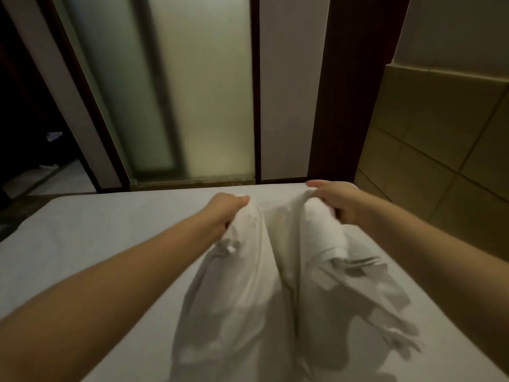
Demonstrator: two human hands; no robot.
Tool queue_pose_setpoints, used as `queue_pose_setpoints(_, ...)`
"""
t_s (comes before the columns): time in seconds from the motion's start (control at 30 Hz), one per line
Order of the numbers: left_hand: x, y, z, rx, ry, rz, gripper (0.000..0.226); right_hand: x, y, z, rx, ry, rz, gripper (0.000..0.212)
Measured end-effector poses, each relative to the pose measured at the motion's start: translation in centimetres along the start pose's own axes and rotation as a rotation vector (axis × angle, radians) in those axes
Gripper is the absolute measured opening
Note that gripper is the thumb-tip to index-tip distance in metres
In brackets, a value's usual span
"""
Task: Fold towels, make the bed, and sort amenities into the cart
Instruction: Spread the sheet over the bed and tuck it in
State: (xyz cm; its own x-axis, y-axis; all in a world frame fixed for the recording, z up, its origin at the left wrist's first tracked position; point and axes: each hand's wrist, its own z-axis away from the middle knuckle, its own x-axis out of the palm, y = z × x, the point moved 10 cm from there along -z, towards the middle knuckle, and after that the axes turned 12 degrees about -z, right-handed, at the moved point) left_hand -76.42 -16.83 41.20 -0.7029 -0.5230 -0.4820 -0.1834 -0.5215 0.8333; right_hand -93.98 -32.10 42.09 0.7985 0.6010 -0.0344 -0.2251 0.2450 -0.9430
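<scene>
A white sheet [242, 299] is bunched in long folds down the middle of the bare mattress [91, 238]. My left hand [224, 209] grips one bunched fold near the far edge of the bed. My right hand [334, 198] grips a second bunched fold a little further right, its fingers curled over the top of the cloth. Both arms are stretched out in front of me. The cloth is lifted off the mattress under both hands and looks blurred from motion.
Past the far edge of the bed stand frosted glass panels [192, 92] in dark wooden frames [347, 92]. A padded tan wall panel [446, 150] runs along the right side. A dark doorway [33, 128] opens at the left.
</scene>
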Motion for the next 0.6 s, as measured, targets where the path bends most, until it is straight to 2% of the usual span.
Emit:
queue_pose_setpoints(0.1,0.0,2.6,1.2,0.223,0.095,-0.085,0.02,5.3,0.2,1.9,-0.049,-0.028,-0.157,0.022)
queue_pose_setpoints(0.23,-2.7,3.6,2.2,0.343,0.221,-0.116,0.029,9.1,0.0,3.2,-0.027,-0.01,-0.367,0.013)
queue_pose_setpoints(0.3,-3.7,4.2,2.7,0.404,0.186,-0.13,0.029,9.9,-0.5,3.6,-0.049,-0.002,-0.427,0.014)
queue_pose_setpoints(0.4,-3.7,5.2,3.4,0.429,-0.001,-0.307,0.027,10.7,-0.9,3.8,-0.101,0.021,-0.487,0.02)
queue_pose_setpoints(0.47,-3.7,5.8,4.0,0.468,-0.053,-0.555,0.051,11.5,-1.0,3.8,-0.139,0.052,-0.501,0.024)
queue_pose_setpoints(0.53,-3.9,5.9,4.7,0.558,-0.011,-0.78,0.074,12.3,-0.8,3.7,-0.153,0.088,-0.487,0.019)
queue_pose_setpoints(0.6,-4.2,4.7,4.4,0.603,0.062,-0.908,0.081,13.5,-0.5,3.7,-0.154,0.078,-0.493,0.02)
